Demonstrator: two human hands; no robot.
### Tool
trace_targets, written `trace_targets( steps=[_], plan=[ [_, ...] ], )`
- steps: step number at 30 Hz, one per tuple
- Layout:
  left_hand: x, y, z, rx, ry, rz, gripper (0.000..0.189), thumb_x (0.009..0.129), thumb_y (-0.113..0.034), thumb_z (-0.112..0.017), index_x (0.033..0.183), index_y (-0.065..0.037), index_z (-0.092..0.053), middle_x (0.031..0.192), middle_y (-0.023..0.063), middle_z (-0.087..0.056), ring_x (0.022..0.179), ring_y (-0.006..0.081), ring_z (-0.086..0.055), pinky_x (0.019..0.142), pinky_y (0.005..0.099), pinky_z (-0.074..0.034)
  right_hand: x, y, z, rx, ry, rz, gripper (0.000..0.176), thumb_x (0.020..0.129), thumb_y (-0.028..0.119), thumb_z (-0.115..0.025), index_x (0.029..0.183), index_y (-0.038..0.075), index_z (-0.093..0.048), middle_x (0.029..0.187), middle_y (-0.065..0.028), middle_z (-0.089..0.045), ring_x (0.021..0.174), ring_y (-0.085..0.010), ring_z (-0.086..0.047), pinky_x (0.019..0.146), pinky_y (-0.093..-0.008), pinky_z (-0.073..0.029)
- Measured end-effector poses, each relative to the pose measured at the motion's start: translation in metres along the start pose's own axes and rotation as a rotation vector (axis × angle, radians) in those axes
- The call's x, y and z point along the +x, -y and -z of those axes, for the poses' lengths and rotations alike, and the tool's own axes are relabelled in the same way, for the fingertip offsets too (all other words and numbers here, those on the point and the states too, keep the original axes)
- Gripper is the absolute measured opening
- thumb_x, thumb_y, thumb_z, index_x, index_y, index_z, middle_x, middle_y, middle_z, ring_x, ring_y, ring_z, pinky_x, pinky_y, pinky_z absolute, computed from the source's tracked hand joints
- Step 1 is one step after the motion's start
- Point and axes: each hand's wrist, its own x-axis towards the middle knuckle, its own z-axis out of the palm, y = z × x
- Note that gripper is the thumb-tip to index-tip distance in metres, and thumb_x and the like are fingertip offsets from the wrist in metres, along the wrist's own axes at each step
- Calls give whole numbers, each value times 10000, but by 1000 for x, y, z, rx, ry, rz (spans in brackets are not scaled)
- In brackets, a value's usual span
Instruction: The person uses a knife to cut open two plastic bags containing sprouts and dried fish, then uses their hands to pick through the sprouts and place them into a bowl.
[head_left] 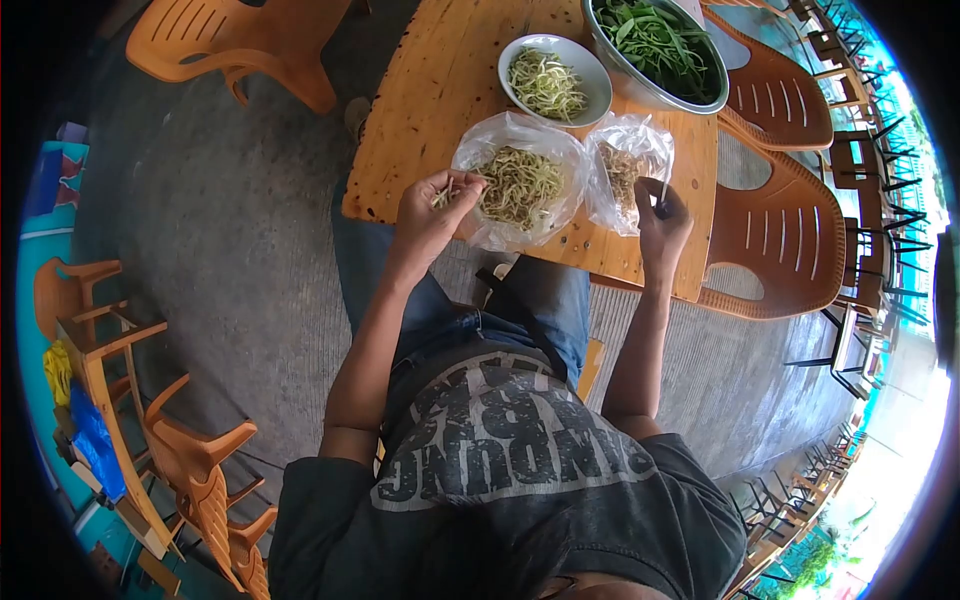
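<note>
The room had a gray floor [200,210], with an orange chair [240,45] at 11 o'clock and a wooden surface [410,110] at 12 o'clock. At the surface's near edge, the left hand [425,222] was at 9 o'clock from the big clear bag [568,150]. Its grip was pinched together on a few thin sprouts [442,194]. The pile of sprouts [522,188] sat in that bag. At 1 o'clock from the pile, a white bowl [598,88] held more pale sprouts [548,85]. At 3 o'clock was a small clear bag [656,146] with brown bits [620,168] in it. The right hand [666,225] was by its near right side, fingertips close; I cannot tell if that grip held anything. Farther off, at 1 o'clock, a big metal bowl [708,104] held green leaves [655,45]. The step in hand looked like picking through sprouts a few at a time. The next move seemed to call for a soft, small pinch, since sprouts snap easily.
</note>
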Motion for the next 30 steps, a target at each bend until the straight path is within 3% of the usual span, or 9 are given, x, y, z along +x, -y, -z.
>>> trace_targets(
  steps=[1,2,4,7,10,14,22,26,30],
  plan=[
    [2,1,0,85,-19,-85,174,879,-184,-644,899,-16,-681,715,-64,-538,594,27,-442,515,207,-364,-1,-4,-1,-66,-28,61,182,820,104,-692,957,-16,-686,804,-21,-647,572,-30,-463,521,-200,-376],
    [3,1,1,159,-1,-51,165,858,-182,-663,883,-20,-684,718,-51,-556,594,46,-464,525,222,-383,-2,-6,-2,-130,-55,120,184,824,107,-689,960,-16,-687,810,-25,-650,578,-33,-472,527,-204,-386],
    [5,-9,0,309,41,19,153,816,-177,-703,851,-29,-691,723,-23,-591,594,83,-509,546,253,-421,-8,5,-5,-133,-53,47,184,833,110,-681,965,-19,-684,787,-24,-648,589,-35,-478,532,-205,-395],
    [9,-12,-15,738,-17,-225,147,756,-166,-733,851,-60,-697,754,56,-639,615,158,-585,593,303,-471,-16,19,-18,6,-47,20,182,847,113,-673,963,-26,-680,759,-22,-644,587,-32,-469,521,-205,-390],
    [16,1,-27,898,-28,-292,154,721,-151,-741,852,-81,-701,803,96,-653,655,214,-625,619,331,-492,-21,24,-30,149,-11,33,177,868,133,-662,952,-23,-677,703,-6,-605,563,-23,-435,484,-204,-355],
    [17,8,-28,908,6,-284,85,744,-130,-696,805,-72,-689,803,98,-646,732,278,-643,642,383,-503,-25,24,-31,154,56,2,155,875,129,-657,949,-5,-679,688,7,-575,561,-15,-420,475,-200,-334],
    [14,-3,-20,739,-33,-264,141,820,-159,-674,891,-42,-707,833,106,-670,623,220,-643,586,315,-495,-40,49,-47,411,286,-99,149,873,62,-638,986,-32,-654,771,7,-638,652,-34,-520,559,-183,-412],
    [8,-16,-23,687,12,-289,147,839,-146,-657,908,-26,-703,821,122,-670,617,219,-642,577,305,-485,-43,74,-57,255,475,-121,205,821,73,-687,994,-33,-658,786,-41,-659,672,-41,-544,575,-215,-448],
    [6,-14,-22,630,26,-308,155,837,-142,-663,908,-8,-696,802,131,-674,606,202,-634,559,299,-473,-42,50,-74,289,514,-7,233,805,100,-702,993,-31,-657,763,-57,-661,648,-63,-571,571,-240,-461]
  ],
)
